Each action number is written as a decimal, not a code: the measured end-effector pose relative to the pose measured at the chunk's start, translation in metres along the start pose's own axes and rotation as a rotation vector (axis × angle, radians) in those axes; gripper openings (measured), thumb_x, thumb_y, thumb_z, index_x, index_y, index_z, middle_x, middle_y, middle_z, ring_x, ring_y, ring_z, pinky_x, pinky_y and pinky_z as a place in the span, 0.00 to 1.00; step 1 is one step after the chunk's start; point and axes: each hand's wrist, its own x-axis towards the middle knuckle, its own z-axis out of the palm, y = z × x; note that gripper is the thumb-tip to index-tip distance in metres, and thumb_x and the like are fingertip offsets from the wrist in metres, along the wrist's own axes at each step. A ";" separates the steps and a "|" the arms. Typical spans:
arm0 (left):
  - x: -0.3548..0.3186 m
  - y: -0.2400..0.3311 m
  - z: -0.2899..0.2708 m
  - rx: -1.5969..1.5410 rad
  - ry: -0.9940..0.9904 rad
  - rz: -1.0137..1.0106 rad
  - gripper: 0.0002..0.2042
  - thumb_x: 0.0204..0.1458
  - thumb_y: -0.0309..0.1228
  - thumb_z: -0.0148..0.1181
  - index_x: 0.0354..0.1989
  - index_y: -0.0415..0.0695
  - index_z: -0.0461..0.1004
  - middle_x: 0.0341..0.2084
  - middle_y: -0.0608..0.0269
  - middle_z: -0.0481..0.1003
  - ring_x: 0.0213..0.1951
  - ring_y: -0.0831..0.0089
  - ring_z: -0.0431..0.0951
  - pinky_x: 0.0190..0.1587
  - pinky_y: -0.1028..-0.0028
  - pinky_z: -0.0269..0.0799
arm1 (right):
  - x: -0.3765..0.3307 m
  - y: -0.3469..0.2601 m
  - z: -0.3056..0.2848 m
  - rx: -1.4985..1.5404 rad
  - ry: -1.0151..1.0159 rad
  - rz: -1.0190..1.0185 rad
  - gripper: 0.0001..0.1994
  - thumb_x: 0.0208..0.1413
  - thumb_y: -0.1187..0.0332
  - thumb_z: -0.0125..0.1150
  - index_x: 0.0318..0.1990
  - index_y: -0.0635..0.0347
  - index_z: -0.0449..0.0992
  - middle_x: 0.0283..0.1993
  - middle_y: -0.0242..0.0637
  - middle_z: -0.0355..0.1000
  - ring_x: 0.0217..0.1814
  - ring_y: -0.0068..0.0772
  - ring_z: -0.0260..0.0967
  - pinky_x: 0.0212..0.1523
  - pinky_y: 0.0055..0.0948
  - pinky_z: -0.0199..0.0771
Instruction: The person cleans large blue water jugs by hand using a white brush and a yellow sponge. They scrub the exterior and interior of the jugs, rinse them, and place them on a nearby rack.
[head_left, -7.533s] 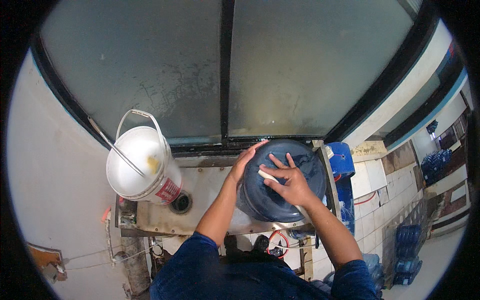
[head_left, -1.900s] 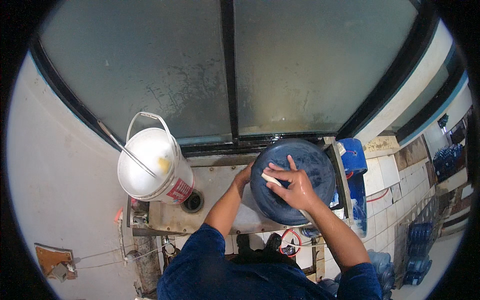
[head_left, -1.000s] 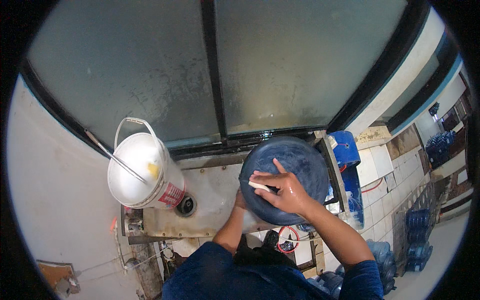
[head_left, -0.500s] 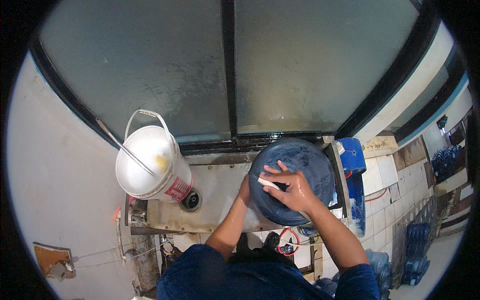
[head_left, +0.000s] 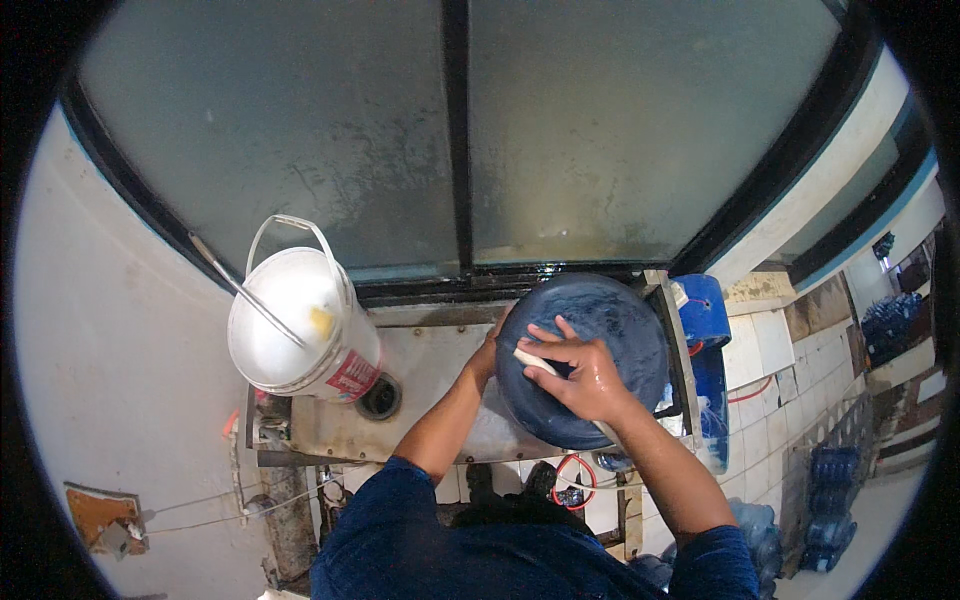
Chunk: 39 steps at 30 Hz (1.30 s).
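Note:
A dark blue, round tub [head_left: 625, 345], its flat wet face up, stands at the right end of the metal sink counter. My right hand [head_left: 590, 378] pinches a whitish pad [head_left: 538, 362] between thumb and fingers and presses it on the tub's surface, left of centre. At the tub's left side my left hand [head_left: 488, 352] grips the edge; its fingers are partly hidden behind the side. To the left is a white bucket [head_left: 355, 340] of white foam, with a thin metal rod [head_left: 250, 298] leaning in it and something yellow [head_left: 321, 321] in the foam.
A round drain [head_left: 380, 398] lies beside the bucket in the steel sink [head_left: 440, 355]. Behind runs a black-framed frosted window [head_left: 650, 130]. A blue container [head_left: 704, 312] stands past the sink's right end, and clear blue water jugs [head_left: 755, 535] sit on the floor at lower right.
My left hand has slid a little up and away along the tub's left side, its elbow swinging outward. My right hand has shifted only slightly with the pad.

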 end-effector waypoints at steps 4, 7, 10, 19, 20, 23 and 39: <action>-0.007 -0.010 -0.020 -0.069 -0.028 -0.182 0.29 0.70 0.49 0.43 0.72 0.42 0.62 0.67 0.54 0.68 0.66 0.62 0.70 0.69 0.60 0.64 | -0.001 0.001 0.001 -0.019 0.015 0.015 0.17 0.53 0.74 0.73 0.51 0.60 0.84 0.55 0.43 0.81 0.68 0.46 0.72 0.79 0.54 0.47; -0.019 -0.023 -0.025 -0.108 -0.001 -0.220 0.28 0.69 0.47 0.45 0.71 0.43 0.63 0.65 0.55 0.69 0.64 0.62 0.72 0.67 0.61 0.67 | -0.001 0.001 0.000 -0.011 0.014 0.006 0.17 0.53 0.74 0.73 0.52 0.60 0.84 0.55 0.43 0.81 0.68 0.45 0.71 0.79 0.54 0.48; -0.023 -0.045 -0.035 -0.173 0.044 -0.212 0.26 0.69 0.45 0.48 0.70 0.44 0.64 0.64 0.55 0.70 0.61 0.63 0.74 0.65 0.61 0.70 | -0.002 0.002 0.001 0.007 0.016 0.003 0.17 0.53 0.74 0.73 0.52 0.60 0.84 0.55 0.43 0.81 0.69 0.45 0.71 0.79 0.54 0.48; -0.068 -0.123 -0.024 0.590 0.767 0.294 0.22 0.66 0.39 0.55 0.65 0.42 0.70 0.59 0.58 0.75 0.56 0.68 0.77 0.58 0.66 0.76 | -0.006 0.002 -0.002 -0.008 0.043 0.017 0.16 0.54 0.74 0.72 0.51 0.60 0.84 0.54 0.43 0.81 0.68 0.43 0.72 0.79 0.52 0.49; -0.066 -0.115 -0.037 0.375 0.621 0.250 0.23 0.66 0.41 0.55 0.64 0.42 0.70 0.59 0.59 0.75 0.56 0.70 0.77 0.58 0.67 0.75 | -0.005 0.000 0.000 -0.008 0.041 0.006 0.15 0.54 0.74 0.72 0.51 0.60 0.84 0.54 0.43 0.81 0.68 0.43 0.72 0.79 0.52 0.49; -0.050 -0.070 -0.085 0.375 0.218 0.007 0.24 0.67 0.42 0.54 0.66 0.42 0.69 0.60 0.58 0.74 0.57 0.69 0.77 0.59 0.66 0.74 | -0.002 0.002 0.006 -0.005 0.008 -0.024 0.16 0.55 0.74 0.70 0.53 0.59 0.83 0.56 0.43 0.80 0.69 0.46 0.71 0.78 0.56 0.48; -0.040 -0.088 -0.081 -0.032 0.291 -0.142 0.24 0.67 0.43 0.53 0.66 0.42 0.69 0.60 0.58 0.75 0.57 0.68 0.77 0.59 0.65 0.74 | -0.005 0.000 -0.001 0.011 -0.046 -0.005 0.16 0.55 0.72 0.72 0.53 0.58 0.84 0.56 0.40 0.81 0.69 0.42 0.71 0.79 0.54 0.46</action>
